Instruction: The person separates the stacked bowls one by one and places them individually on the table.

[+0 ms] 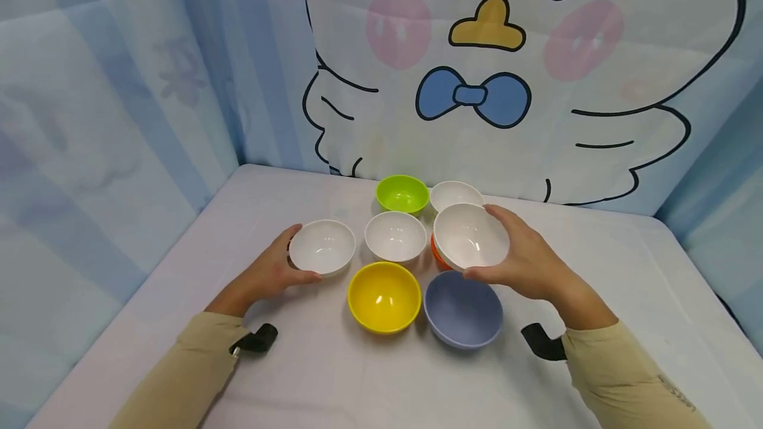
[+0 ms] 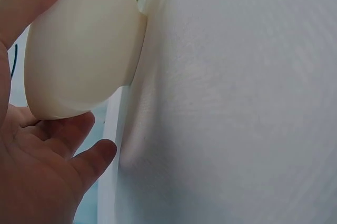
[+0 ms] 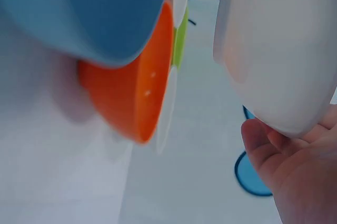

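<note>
My left hand (image 1: 275, 265) grips a small white bowl (image 1: 322, 247) by its left side, thumb at the near edge and fingers round the far side. In the left wrist view that bowl (image 2: 87, 45) has its foot close to the tabletop. On the right, my right hand (image 1: 530, 260) holds another white bowl (image 1: 471, 237) between thumb and fingers. This bowl is raised over an orange bowl (image 1: 438, 255), mostly hidden from the head camera. The right wrist view shows the orange bowl (image 3: 126, 92) apart from the held white bowl (image 3: 281, 50).
Between the hands stand a white bowl (image 1: 395, 236), a yellow bowl (image 1: 384, 298) and a blue bowl (image 1: 463, 310). Behind them are a green bowl (image 1: 402, 194) and another white bowl (image 1: 456, 195). A printed curtain (image 1: 477, 144) hangs along the white table's (image 1: 334, 376) far edge.
</note>
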The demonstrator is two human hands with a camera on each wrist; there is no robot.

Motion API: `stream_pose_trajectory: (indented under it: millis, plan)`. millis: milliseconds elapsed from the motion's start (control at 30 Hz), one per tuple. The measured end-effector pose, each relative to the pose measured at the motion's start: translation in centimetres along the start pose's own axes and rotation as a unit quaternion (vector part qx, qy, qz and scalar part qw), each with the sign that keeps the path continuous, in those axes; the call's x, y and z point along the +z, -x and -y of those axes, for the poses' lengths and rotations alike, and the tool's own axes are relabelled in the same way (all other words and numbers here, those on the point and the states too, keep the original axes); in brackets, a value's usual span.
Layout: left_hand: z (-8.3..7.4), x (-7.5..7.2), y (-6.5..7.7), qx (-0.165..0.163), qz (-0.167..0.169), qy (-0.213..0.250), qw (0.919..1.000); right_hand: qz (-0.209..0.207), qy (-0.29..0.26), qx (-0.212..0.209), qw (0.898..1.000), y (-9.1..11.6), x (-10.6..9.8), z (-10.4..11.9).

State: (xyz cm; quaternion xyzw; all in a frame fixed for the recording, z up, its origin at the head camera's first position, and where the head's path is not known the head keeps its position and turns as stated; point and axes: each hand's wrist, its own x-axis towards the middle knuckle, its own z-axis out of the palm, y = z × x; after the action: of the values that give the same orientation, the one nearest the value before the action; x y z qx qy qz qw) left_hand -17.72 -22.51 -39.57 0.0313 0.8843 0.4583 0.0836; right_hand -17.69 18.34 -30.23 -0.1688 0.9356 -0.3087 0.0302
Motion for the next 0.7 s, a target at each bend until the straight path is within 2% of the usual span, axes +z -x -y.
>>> stream_pose_trajectory:
  millis: [400, 700]
  plan:
    - [-0.2, -0.1, 0.1, 0.003, 0.007, -0.014, 0.9999, -0.038, 0.003, 0.062, 0.997, 3.2, -0.7, -5.2]
    - [-0.3, -0.2, 0.3, -0.004, 0.012, -0.014, 0.9998, -0.027, 0.015, 0.105, 0.994, 4.6, -0.2, -8.1]
